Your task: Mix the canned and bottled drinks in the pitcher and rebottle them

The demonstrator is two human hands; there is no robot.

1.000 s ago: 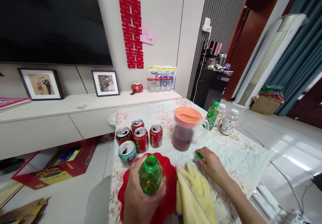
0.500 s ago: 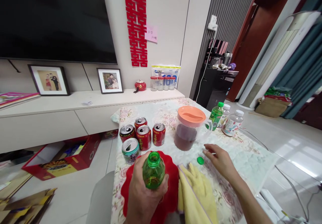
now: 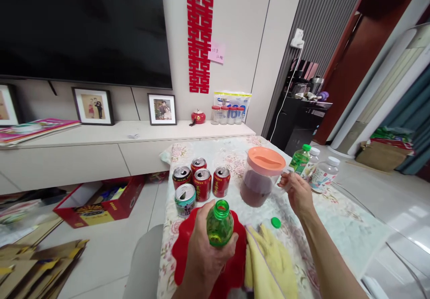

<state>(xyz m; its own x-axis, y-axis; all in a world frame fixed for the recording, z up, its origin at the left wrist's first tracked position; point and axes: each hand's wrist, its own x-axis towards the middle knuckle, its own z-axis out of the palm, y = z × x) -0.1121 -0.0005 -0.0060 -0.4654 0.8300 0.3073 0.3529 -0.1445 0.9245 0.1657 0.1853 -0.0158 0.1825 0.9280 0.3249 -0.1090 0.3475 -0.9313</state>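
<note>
My left hand (image 3: 210, 249) is wrapped around an uncapped green plastic bottle (image 3: 220, 225), which stands upright over a red scalloped tray (image 3: 183, 241). My right hand (image 3: 297, 194) has its fingers curled at the handle of a clear pitcher (image 3: 258, 185). Dark liquid fills the pitcher's lower part, and an orange lid (image 3: 267, 159) covers its top. On the tablecloth between the two hands lies a green bottle cap (image 3: 276, 222). A folded yellow cloth (image 3: 272, 258) rests to the right of the tray.
Several opened red cans (image 3: 202, 185) and a teal-banded can (image 3: 185, 200) stand left of the pitcher. Behind my right hand are a capped green bottle (image 3: 300, 159) and white-capped bottles (image 3: 325, 173). A grey stool (image 3: 144, 263) is beside the table's left edge.
My right hand has moved forward from near the cap to the pitcher's handle, its fingers now curled. The left hand still holds the bottle. The view has turned slightly left.
</note>
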